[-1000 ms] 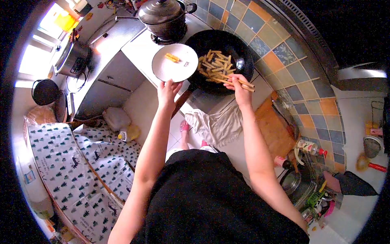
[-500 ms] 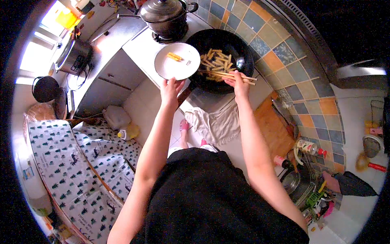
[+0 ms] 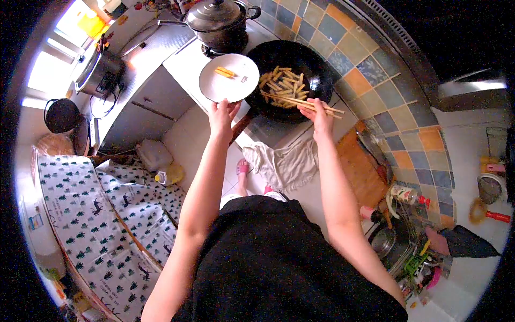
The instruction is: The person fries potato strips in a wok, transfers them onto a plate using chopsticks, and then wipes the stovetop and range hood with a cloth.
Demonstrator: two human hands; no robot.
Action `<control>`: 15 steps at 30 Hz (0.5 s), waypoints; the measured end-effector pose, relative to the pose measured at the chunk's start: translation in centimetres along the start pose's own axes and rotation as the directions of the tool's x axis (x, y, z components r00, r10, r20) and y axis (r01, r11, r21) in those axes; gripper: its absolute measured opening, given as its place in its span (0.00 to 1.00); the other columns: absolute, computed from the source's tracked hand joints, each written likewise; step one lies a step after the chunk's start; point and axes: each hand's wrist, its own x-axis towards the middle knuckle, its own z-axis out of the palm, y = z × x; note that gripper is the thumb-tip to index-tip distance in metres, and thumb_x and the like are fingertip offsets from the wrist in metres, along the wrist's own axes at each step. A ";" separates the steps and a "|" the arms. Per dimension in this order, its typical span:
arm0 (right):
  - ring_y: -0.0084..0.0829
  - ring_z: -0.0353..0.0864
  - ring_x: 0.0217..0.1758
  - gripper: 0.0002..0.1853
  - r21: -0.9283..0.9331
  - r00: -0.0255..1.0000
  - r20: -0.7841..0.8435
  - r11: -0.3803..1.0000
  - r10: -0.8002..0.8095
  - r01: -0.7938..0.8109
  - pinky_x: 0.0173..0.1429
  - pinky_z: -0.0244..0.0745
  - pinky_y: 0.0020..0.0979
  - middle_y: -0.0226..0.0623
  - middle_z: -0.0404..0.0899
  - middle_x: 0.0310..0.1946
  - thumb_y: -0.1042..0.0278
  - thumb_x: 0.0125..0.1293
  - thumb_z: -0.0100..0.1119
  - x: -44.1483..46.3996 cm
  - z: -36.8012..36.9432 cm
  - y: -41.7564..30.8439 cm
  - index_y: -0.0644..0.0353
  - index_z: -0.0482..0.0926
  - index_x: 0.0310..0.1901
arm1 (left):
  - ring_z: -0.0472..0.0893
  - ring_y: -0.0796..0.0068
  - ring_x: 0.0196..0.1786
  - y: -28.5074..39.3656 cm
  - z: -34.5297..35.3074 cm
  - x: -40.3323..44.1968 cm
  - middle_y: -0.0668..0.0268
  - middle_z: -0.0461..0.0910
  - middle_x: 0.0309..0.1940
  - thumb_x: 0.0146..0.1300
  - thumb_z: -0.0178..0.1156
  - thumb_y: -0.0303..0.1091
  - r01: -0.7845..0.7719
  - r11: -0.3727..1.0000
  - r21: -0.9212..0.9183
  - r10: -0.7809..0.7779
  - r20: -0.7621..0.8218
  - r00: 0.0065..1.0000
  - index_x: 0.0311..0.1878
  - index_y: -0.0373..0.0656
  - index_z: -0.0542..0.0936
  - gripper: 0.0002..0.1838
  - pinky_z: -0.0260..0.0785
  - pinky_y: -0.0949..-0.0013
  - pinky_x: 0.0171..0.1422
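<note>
My left hand [image 3: 222,115] grips the near rim of a white plate [image 3: 214,88], held up beside the wok. A few golden fried strips [image 3: 225,72] lie on the plate. In my right hand [image 3: 320,114] is a pair of wooden chopsticks [image 3: 292,100], their tips reaching over the food in the black wok [image 3: 316,67]. Many pale yellow strips, like French fries [image 3: 282,81], lie in the wok. Whether the chopstick tips touch any strip, I cannot tell.
A lidded pot [image 3: 217,24] stands on the stove behind the plate. An electric cooker [image 3: 102,75] sits on the left counter. Tiled wall [image 3: 370,70] runs along the right, above bottles and a dish rack [image 3: 413,263]. A cloth [image 3: 284,163] hangs below the wok.
My left hand and the plate have shifted slightly to the left, away from the wok. My right hand has moved a little right and down with the chopsticks.
</note>
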 end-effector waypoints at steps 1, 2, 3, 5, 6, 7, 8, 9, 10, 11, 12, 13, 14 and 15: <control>0.38 0.83 0.38 0.16 -0.030 0.998 -0.028 0.998 -0.055 0.055 0.40 0.80 0.27 0.48 0.79 0.36 0.60 0.69 0.46 0.0 0.2 0.5 0.69 0.72 0.42 | 0.78 0.62 0.46 -0.1 0.1 0.0 0.55 0.73 0.45 0.63 0.47 0.26 0.001 1.000 -0.001 -0.001 0.003 1.000 0.52 0.36 0.65 0.14 0.76 0.67 0.47; 0.37 0.83 0.38 0.16 -0.056 0.998 0.015 0.997 -0.060 0.061 0.40 0.80 0.27 0.48 0.79 0.36 0.60 0.69 0.46 -0.2 0.3 0.8 0.69 0.72 0.42 | 0.78 0.62 0.46 -0.1 0.1 0.0 0.55 0.73 0.46 0.63 0.47 0.26 0.001 1.000 -0.003 -0.001 0.004 1.000 0.52 0.36 0.65 0.15 0.76 0.67 0.47; 0.37 0.83 0.38 0.16 -0.082 0.996 0.060 0.994 -0.062 0.067 0.41 0.80 0.27 0.48 0.79 0.36 0.60 0.69 0.46 -0.6 0.5 0.9 0.69 0.72 0.42 | 0.78 0.62 0.47 -0.1 0.0 -0.1 0.55 0.73 0.46 0.63 0.47 0.26 0.000 1.000 -0.004 0.000 0.004 1.000 0.53 0.36 0.65 0.15 0.76 0.67 0.48; 0.36 0.83 0.36 0.17 -0.115 0.992 0.116 0.991 -0.054 0.067 0.40 0.81 0.27 0.47 0.79 0.36 0.60 0.69 0.45 -1.2 0.8 0.9 0.69 0.72 0.41 | 0.78 0.62 0.47 -0.1 0.0 -0.2 0.55 0.73 0.46 0.63 0.47 0.26 0.000 1.000 -0.007 0.000 -0.010 1.000 0.53 0.36 0.65 0.15 0.76 0.67 0.48; 0.36 0.83 0.36 0.17 -0.101 0.992 0.074 0.989 -0.098 0.105 0.40 0.81 0.27 0.47 0.79 0.36 0.60 0.69 0.45 -1.4 1.0 0.6 0.69 0.72 0.41 | 0.78 0.62 0.47 -0.2 0.1 -0.2 0.55 0.73 0.46 0.63 0.47 0.26 0.002 1.000 -0.009 -0.002 -0.016 1.000 0.53 0.36 0.65 0.15 0.76 0.67 0.48; 0.36 0.83 0.36 0.17 -0.090 0.990 0.032 0.986 -0.141 0.143 0.40 0.81 0.27 0.47 0.79 0.36 0.59 0.70 0.45 -1.6 1.2 0.2 0.69 0.72 0.41 | 0.78 0.63 0.46 -0.2 0.1 -0.3 0.56 0.73 0.45 0.63 0.46 0.26 0.005 1.000 -0.007 -0.005 -0.011 1.000 0.53 0.36 0.64 0.15 0.76 0.67 0.49; 0.36 0.83 0.36 0.17 -0.079 0.983 -0.012 0.980 -0.184 0.183 0.40 0.81 0.26 0.47 0.79 0.36 0.59 0.70 0.44 -1.8 1.3 0.0 0.69 0.72 0.41 | 0.78 0.65 0.45 -0.2 0.1 -0.4 0.56 0.73 0.44 0.63 0.45 0.26 0.008 1.000 -0.005 -0.008 -0.004 1.000 0.53 0.36 0.63 0.15 0.76 0.67 0.50; 0.35 0.83 0.35 0.17 -0.092 0.981 0.005 0.977 -0.192 0.192 0.39 0.81 0.26 0.47 0.79 0.36 0.59 0.70 0.44 -2.0 1.4 0.1 0.69 0.73 0.40 | 0.78 0.67 0.44 -0.3 0.1 -0.4 0.57 0.72 0.43 0.64 0.45 0.26 0.009 1.000 -0.003 -0.009 0.002 1.000 0.53 0.36 0.63 0.14 0.75 0.67 0.51; 0.35 0.83 0.36 0.17 -0.170 0.990 0.089 0.977 -0.113 0.127 0.39 0.81 0.26 0.47 0.79 0.36 0.59 0.70 0.43 -2.0 1.2 0.5 0.68 0.73 0.40 | 0.78 0.66 0.44 -0.4 0.0 -0.3 0.56 0.73 0.43 0.64 0.45 0.26 0.004 1.000 -0.006 -0.004 -0.003 1.000 0.52 0.36 0.63 0.14 0.76 0.67 0.50; 0.35 0.83 0.36 0.17 -0.130 0.991 0.100 0.986 -0.088 0.101 0.39 0.81 0.26 0.47 0.79 0.36 0.59 0.70 0.43 -2.1 1.0 0.6 0.68 0.73 0.41 | 0.78 0.64 0.45 -0.6 0.0 -0.3 0.55 0.73 0.43 0.63 0.46 0.26 0.000 1.000 -0.009 0.000 -0.007 1.000 0.51 0.35 0.64 0.13 0.76 0.67 0.49; 0.35 0.83 0.36 0.17 -0.090 0.992 0.113 0.993 -0.065 0.075 0.39 0.81 0.26 0.47 0.79 0.36 0.59 0.70 0.44 -2.2 0.9 0.5 0.68 0.73 0.41 | 0.78 0.63 0.45 -0.7 -0.1 -0.2 0.54 0.73 0.43 0.63 0.47 0.27 -0.006 1.000 -0.013 0.006 -0.011 1.000 0.50 0.34 0.65 0.13 0.76 0.66 0.48; 0.35 0.83 0.37 0.17 -0.064 0.988 0.065 0.987 -0.142 0.146 0.39 0.81 0.26 0.47 0.79 0.36 0.59 0.70 0.44 -1.9 0.4 0.8 0.68 0.73 0.41 | 0.78 0.64 0.45 -0.9 -0.1 -0.2 0.54 0.73 0.43 0.63 0.47 0.27 -0.004 1.000 -0.002 0.004 -0.019 1.000 0.50 0.34 0.65 0.13 0.76 0.67 0.47; 0.36 0.83 0.37 0.17 -0.042 0.976 0.016 0.975 -0.216 0.217 0.39 0.81 0.26 0.46 0.79 0.36 0.59 0.70 0.44 -1.6 -0.1 0.8 0.68 0.73 0.41 | 0.78 0.64 0.44 -1.0 -0.2 -0.1 0.54 0.73 0.42 0.64 0.47 0.27 -0.001 1.000 0.008 0.001 -0.028 1.000 0.50 0.34 0.65 0.13 0.76 0.67 0.47; 0.36 0.83 0.38 0.17 -0.029 0.973 -0.019 0.973 -0.231 0.230 0.39 0.81 0.26 0.46 0.79 0.36 0.59 0.70 0.44 -2.1 0.1 -0.7 0.69 0.73 0.42 | 0.78 0.64 0.44 -1.1 -0.1 0.0 0.54 0.73 0.42 0.64 0.47 0.27 0.002 1.000 0.018 -0.001 -0.038 0.999 0.49 0.33 0.65 0.12 0.76 0.67 0.47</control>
